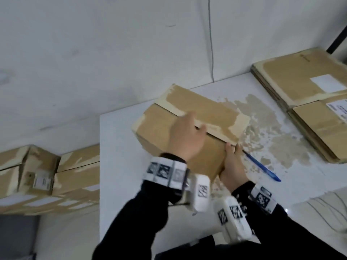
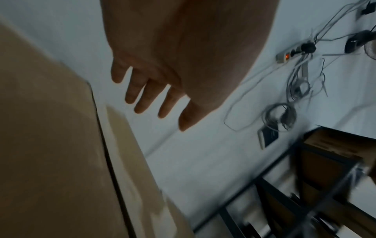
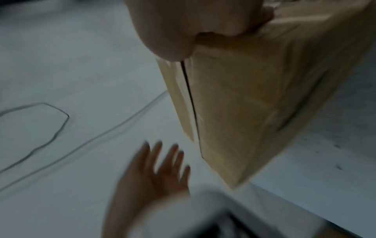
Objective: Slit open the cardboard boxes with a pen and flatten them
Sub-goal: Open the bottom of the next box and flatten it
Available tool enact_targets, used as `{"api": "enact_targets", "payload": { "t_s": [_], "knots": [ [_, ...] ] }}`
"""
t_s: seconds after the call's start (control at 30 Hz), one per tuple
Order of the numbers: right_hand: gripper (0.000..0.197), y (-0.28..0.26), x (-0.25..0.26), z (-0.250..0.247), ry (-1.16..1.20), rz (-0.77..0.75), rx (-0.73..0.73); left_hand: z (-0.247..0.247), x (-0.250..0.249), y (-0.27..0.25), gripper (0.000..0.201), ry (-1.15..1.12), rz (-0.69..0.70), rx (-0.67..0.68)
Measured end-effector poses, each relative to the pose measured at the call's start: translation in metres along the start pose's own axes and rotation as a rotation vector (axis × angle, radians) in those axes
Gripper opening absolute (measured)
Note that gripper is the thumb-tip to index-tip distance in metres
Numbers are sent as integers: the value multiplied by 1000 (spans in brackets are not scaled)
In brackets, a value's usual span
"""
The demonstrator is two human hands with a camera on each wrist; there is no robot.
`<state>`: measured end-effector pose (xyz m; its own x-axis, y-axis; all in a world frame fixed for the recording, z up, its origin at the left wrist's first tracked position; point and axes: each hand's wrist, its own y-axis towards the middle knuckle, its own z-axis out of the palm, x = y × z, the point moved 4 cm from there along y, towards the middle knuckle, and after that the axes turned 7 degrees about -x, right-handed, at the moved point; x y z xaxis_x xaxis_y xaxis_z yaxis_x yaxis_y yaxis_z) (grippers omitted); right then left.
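One cardboard box (image 1: 212,107) only on the white table (image 1: 120,166), standing at the middle of the head view, patched with pale tape. Shows one dark slit along the top seam, running from 10 o'clock to 4 o'clock.

Left hand (image 1: 185,136): over the near half of the box top, at the slit. Fingers (image 2: 140,90) straight and spread, four plus the thumb countable in the left wrist view, curled round nothing; contact with the cardboard not decidable, since both wrist views show them clear of it.

Right hand (image 1: 231,166): at the box's 5 o'clock corner, gripping it. Heel and thumb pressed on one face, fingertips on the adjoining face, as seen in the blurred right wrist view.

One blue pen (image 1: 262,167) flat on the table at 4 o'clock from the box, just beside the right hand, held by neither hand, tip toward 10 o'clock.

Two piles of flattened cardboard (image 1: 300,79) at 2 o'clock, well apart from the box, edge to edge, each topped by one white label. Number of sheets per pile not countable.

More taped boxes (image 1: 78,175) at 9 o'clock, beyond the table edge and lower; at least two, exact count unclear.

One grey cable (image 1: 211,44) hanging down the wall at 12 o'clock. One camera band on each wrist, two in all.
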<state>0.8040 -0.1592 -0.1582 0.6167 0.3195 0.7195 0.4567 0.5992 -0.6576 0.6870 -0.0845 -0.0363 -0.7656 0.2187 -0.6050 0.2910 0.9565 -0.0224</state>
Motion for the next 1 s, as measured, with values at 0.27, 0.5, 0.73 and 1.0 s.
{"api": "enact_targets", "payload": {
  "t_s": [0.27, 0.5, 0.73, 1.0],
  "knots": [
    [43, 39, 9, -70, -136, 4, -44, 114, -1, -27, 107, 549, 79, 175],
    [48, 82, 49, -65, -472, -208, 49, 111, 9, -39, 87, 592, 189, 71],
    [95, 20, 25, -57, -85, -28, 313, 55, 19, -69, 81, 68, 422, -201],
    [60, -52, 78, -19, -793, -1001, 173, -11, 19, -95, 77, -550, 176, -668]
  ]
}}
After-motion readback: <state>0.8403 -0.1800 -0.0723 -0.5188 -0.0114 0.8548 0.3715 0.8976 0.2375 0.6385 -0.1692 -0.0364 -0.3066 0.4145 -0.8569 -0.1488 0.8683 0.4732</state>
